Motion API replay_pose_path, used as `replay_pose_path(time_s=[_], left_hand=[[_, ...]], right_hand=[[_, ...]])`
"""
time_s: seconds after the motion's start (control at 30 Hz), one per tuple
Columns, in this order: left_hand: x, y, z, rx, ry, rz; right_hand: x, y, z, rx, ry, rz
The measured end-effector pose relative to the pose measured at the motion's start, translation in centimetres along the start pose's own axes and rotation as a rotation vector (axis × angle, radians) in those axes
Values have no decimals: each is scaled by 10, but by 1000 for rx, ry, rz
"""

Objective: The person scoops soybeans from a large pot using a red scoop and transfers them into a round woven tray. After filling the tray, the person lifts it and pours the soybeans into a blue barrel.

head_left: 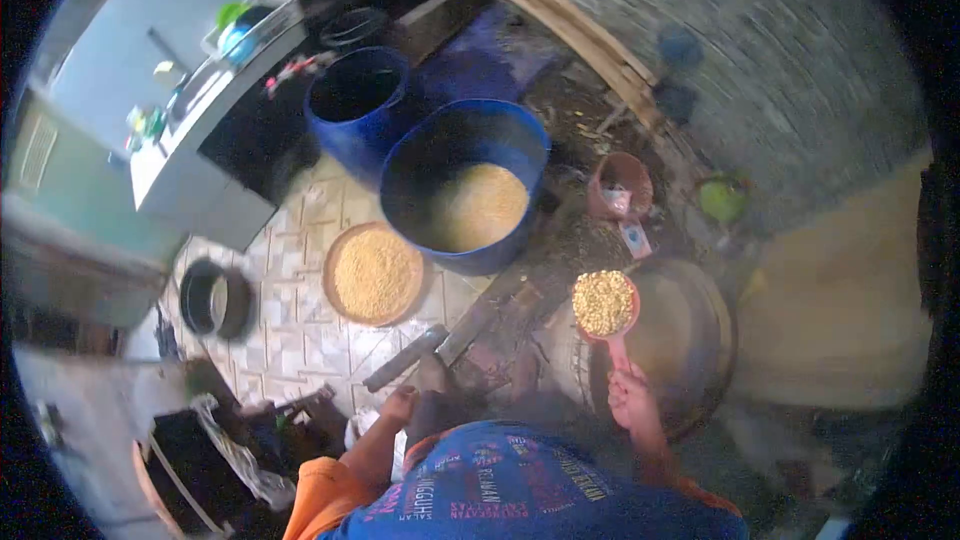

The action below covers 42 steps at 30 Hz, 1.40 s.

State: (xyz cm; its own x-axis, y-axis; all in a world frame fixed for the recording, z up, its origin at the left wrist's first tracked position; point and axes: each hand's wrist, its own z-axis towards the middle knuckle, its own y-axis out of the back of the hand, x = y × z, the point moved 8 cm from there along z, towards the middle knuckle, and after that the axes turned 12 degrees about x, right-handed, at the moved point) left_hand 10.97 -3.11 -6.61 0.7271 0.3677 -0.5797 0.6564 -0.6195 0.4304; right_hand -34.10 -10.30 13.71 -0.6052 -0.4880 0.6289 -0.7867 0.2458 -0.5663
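My right hand (632,396) is closed around the handle of a pink dipper (619,348). The dipper is heaped with yellowish beans (604,302) that look like soybeans. Below it stands a wide round pot (728,340), with cloudy, hazy contents partly covered by the dipper and my arm. My left hand (398,406) hangs low beside my leg, apart from the containers; its fingers are too small and blurred to read. Ahead, a tall blue barrel (400,202) holds a pale yellow mass of beans (485,202). To its left, a round basket (330,290) is full of similar beans.
A second blue barrel (345,130) stands behind the first. On the tiled floor (290,290) sits a dark bucket (240,305). Wooden pieces (405,358) lie near my feet. A pinkish bucket (606,202) is by the brick wall (800,90); a counter (200,140) runs along the left.
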Motion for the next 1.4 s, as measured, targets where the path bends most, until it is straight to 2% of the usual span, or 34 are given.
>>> replay_pose_path(time_s=[0.03, 0.07, 0.1, 0.17, 0.2, 0.23, 0.33, 0.37, 0.43, 0.5, 0.6, 0.63, 0.67, 0.73, 0.87, 1.0, 1.1, 1.13, 1.2, 1.33, 1.4], left_hand=[[31, -8, 16, -149, -107, 46], [53, -17, 16, -300, -207, 99], [47, -11, -8, -156, 103, -442], [26, 6, -36, -201, 162, -478], [32, 32, -64, -174, 201, -487], [69, -5, -50, -208, 225, -664], [76, -3, -81, -227, 232, -710], [89, -13, -90, -180, 343, -804], [119, -17, -106, -214, 389, -821], [146, -22, -122, -273, 442, -844], [177, -43, -143, -274, 508, -785], [189, -58, -145, -230, 498, -838], [180, -58, -158, -293, 559, -1063], [189, -66, -166, -312, 574, -1098], [200, -73, -168, -343, 564, -1062], [184, -55, -164, -383, 508, -1177], [162, -26, -164, -348, 471, -1232], [162, -25, -161, -348, 473, -1231], [162, -21, -157, -391, 434, -1290], [168, -24, -155, -327, 491, -1180], [179, -31, -144, -374, 414, -1113]], right_hand=[[-5, -25, 11, 123, -89, 24], [-15, -41, 23, 150, -124, -10], [-28, -57, 35, 218, -160, -13], [-52, -97, 61, 346, -220, -22], [-58, -152, 62, 338, -254, -54], [-76, -152, 79, 345, -307, -117], [-126, -193, 127, 391, -410, -248], [-144, -207, 143, 419, -437, -301], [-170, -247, 180, 424, -434, -480], [-198, -275, 220, 401, -392, -795], [-237, -296, 282, 393, -164, -1173], [-247, -298, 305, 383, -71, -1336], [-250, -312, 311, 387, -73, -1339], [-249, -358, 312, 414, -7, -1837], [-257, -396, 329, 317, -75, -1965], [-259, -428, 337, 308, -10, -2115], [-264, -452, 343, 436, 182, -2361], [-267, -450, 349, 437, 180, -2360], [-262, -463, 348, 383, 370, -2443], [-249, -471, 343, 335, 378, -2422], [-241, -473, 340, 311, 470, -2407]])
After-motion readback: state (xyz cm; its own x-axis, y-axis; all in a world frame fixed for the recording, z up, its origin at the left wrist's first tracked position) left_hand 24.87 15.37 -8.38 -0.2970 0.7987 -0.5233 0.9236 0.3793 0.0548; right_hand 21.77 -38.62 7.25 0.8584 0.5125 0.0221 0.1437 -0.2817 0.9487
